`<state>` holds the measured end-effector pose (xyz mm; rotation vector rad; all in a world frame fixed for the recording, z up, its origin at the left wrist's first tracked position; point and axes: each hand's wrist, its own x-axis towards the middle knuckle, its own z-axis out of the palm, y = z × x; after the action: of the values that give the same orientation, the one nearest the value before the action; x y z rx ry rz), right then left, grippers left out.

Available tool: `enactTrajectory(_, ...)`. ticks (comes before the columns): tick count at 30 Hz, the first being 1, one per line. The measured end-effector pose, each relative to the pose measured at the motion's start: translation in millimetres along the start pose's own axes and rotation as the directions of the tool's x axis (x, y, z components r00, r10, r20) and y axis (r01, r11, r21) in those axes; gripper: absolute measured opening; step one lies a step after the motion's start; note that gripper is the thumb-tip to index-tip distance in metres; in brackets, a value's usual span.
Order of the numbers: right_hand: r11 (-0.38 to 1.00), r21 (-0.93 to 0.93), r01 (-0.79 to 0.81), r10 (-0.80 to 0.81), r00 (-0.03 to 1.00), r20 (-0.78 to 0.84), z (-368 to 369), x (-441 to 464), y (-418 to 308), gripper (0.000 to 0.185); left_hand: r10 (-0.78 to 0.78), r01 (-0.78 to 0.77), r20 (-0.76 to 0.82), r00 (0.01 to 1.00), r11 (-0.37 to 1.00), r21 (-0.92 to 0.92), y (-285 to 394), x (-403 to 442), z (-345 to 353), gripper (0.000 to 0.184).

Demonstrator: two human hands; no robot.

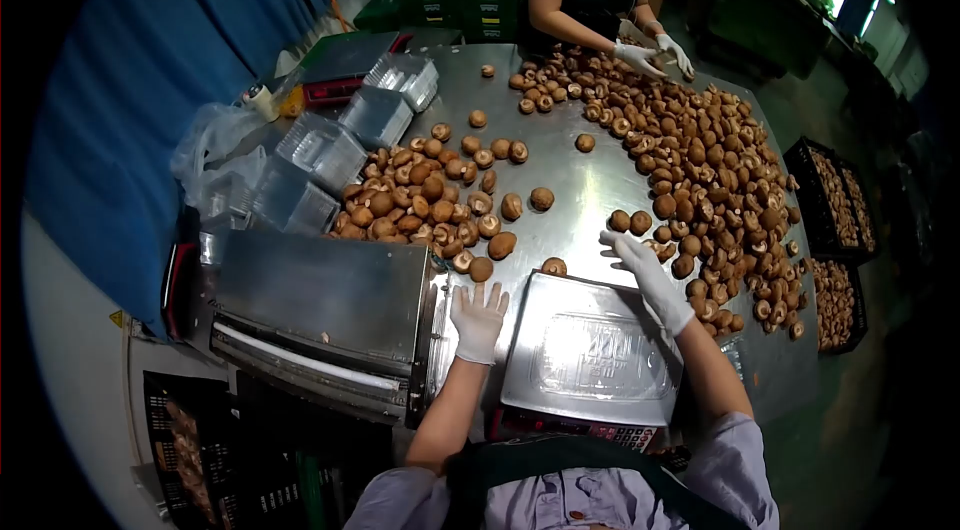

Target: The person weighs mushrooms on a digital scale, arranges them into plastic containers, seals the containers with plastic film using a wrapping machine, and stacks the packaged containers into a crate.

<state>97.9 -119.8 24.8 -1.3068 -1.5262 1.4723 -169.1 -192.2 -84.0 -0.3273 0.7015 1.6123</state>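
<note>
My left hand [478, 322], in a white glove, is open with fingers spread on the metal table, just below a mushroom [481, 269] at the near edge of the left pile [410, 200]. My right hand [648, 275], also gloved, reaches over the far right corner of a weighing scale [530, 370]. Its fingers are stretched out near two brown mushrooms [630, 222], and nothing shows in its grip. A clear plastic tray [600, 355] appears to lie on the scale's platform. Another mushroom [554, 267] sits just behind the scale.
A large mushroom heap [710, 160] covers the table's right side. Across the table, a person's gloved hands [655, 58] are at the heap. Clear plastic boxes [320, 150] and a metal sealing machine [320, 290] stand left. Crates of mushrooms [835, 300] stand at right.
</note>
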Motion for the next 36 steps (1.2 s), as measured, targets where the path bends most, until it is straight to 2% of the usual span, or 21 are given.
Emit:
enactTrajectory(1, 0.982, 0.188, -0.013, 0.011, 1.0, 0.016, 2, 23, 1, 0.067, -0.001, 0.001, -0.004, 1.0, 1.0, -0.01, -3, 8, 2, 0.079)
enactTrajectory(3, 0.957, 0.25, -0.148, 0.147, 0.989, 0.026, -1, 91, 38, 0.076, 0.035, -0.029, 0.072, 0.997, 0.996, -0.084, -8, 23, 6, 0.079)
enactTrajectory(4, 0.935, 0.31, -0.174, 0.178, 0.984, 0.015, -1, 121, 59, 0.086, 0.047, -0.034, 0.106, 0.993, 0.991, -0.127, -10, 29, 7, 0.077)
enactTrajectory(5, 0.903, 0.386, -0.19, 0.219, 0.975, -0.032, 7, 144, 66, 0.087, 0.061, -0.046, 0.127, 0.99, 0.992, -0.118, -11, 32, 11, 0.078)
enactTrajectory(8, 0.842, 0.535, -0.073, 0.171, 0.976, -0.135, 41, 204, 95, 0.088, 0.086, -0.071, 0.127, 0.988, 0.991, -0.116, -14, 37, 13, 0.076)
enactTrajectory(11, 0.81, 0.585, 0.032, 0.037, 0.994, -0.105, 93, 238, 93, 0.079, 0.085, -0.066, 0.103, 0.991, 0.983, -0.172, -19, 38, 14, 0.07)
enactTrajectory(12, 0.824, 0.567, 0.027, -0.01, 0.999, -0.032, 111, 243, 86, 0.076, 0.088, -0.07, 0.099, 0.991, 0.982, -0.176, -20, 41, 10, 0.065)
enactTrajectory(13, 0.798, 0.598, -0.07, 0.055, 0.998, 0.044, 130, 234, 49, 0.073, 0.084, -0.069, 0.07, 0.994, 0.98, -0.189, -19, 40, 12, 0.061)
enactTrajectory(15, 0.821, 0.539, -0.186, 0.017, 0.953, 0.303, 149, 240, 24, 0.072, 0.087, -0.071, 0.08, 0.993, 0.98, -0.186, -16, 36, 18, 0.057)
enactTrajectory(17, 0.93, 0.293, -0.222, 0.123, 0.939, 0.321, 161, 244, 1, 0.064, 0.08, -0.066, 0.055, 0.995, 0.974, -0.218, -13, 33, 25, 0.056)
enactTrajectory(18, 0.802, 0.499, -0.327, 0.015, 0.847, 0.532, 166, 244, -9, 0.059, 0.067, -0.046, 0.078, 0.995, 0.968, -0.248, -13, 32, 26, 0.056)
enactTrajectory(19, 0.799, 0.495, -0.341, 0.026, 0.842, 0.539, 168, 254, 1, 0.059, 0.055, -0.024, 0.101, 0.993, 0.96, -0.279, -12, 31, 26, 0.056)
enactTrajectory(21, 0.677, 0.59, -0.439, -0.084, 0.751, 0.655, 171, 272, 19, 0.054, 0.054, -0.017, 0.115, 0.992, 0.954, -0.3, -10, 33, 27, 0.058)
enactTrajectory(23, 0.654, 0.592, -0.47, -0.079, 0.737, 0.672, 171, 275, 27, 0.052, 0.044, 0.011, 0.166, 0.985, 0.947, -0.32, -9, 36, 27, 0.06)
enactTrajectory(25, 0.705, 0.512, -0.491, -0.106, 0.64, 0.761, 173, 274, 28, 0.049, 0.049, 0.015, 0.202, 0.978, 0.953, -0.302, -8, 41, 25, 0.064)
enactTrajectory(27, 0.662, 0.529, -0.531, -0.084, 0.649, 0.756, 167, 268, 28, 0.047, 0.029, 0.036, 0.204, 0.979, 0.95, -0.309, -7, 47, 21, 0.068)
enactTrajectory(29, 0.688, 0.384, -0.616, 0.193, 0.665, 0.721, 160, 264, 27, 0.052, 0.025, 0.036, 0.213, 0.977, 0.959, -0.28, -5, 47, 19, 0.07)
enactTrajectory(31, 0.735, 0.379, -0.562, 0.148, 0.679, 0.719, 156, 249, 5, 0.051, -0.006, 0.107, 0.26, 0.966, 0.919, -0.379, -3, 47, 16, 0.06)
enactTrajectory(33, 0.709, 0.314, -0.632, 0.232, 0.629, 0.742, 156, 244, -2, 0.05, -0.015, 0.109, 0.258, 0.966, 0.928, -0.357, -3, 47, 17, 0.065)
enactTrajectory(35, 0.732, 0.307, -0.609, 0.229, 0.644, 0.73, 152, 233, -17, 0.05, -0.024, 0.105, 0.27, 0.963, 0.952, -0.287, 0, 46, 21, 0.07)
enactTrajectory(36, 0.764, 0.27, -0.586, 0.207, 0.619, 0.758, 150, 230, -23, 0.049, -0.023, 0.104, 0.273, 0.962, 0.953, -0.285, 2, 45, 24, 0.07)
